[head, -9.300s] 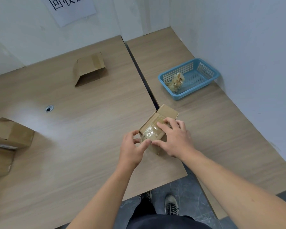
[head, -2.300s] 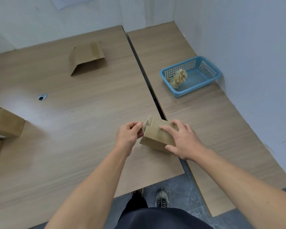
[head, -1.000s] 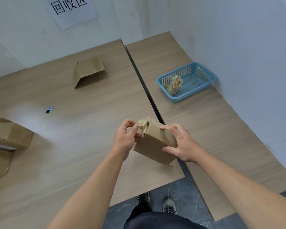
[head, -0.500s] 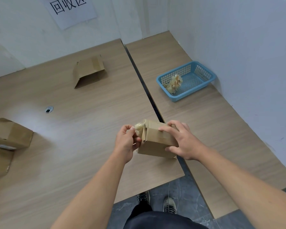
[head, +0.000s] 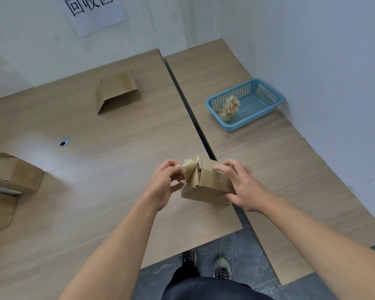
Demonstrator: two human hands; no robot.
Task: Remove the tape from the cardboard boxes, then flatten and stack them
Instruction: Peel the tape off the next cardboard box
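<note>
Crinkled tape pinched, left hand; box.

One wide-angle head-worn camera looks forward and steeply down, close over two side-by-side desks toward the walls.

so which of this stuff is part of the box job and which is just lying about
Job: held box, its tape pinched by the left hand, right hand steadying it, open box at the back, boxes at the left, blue basket of tape scraps.
Lying about: cable hole, wall sign.
</note>
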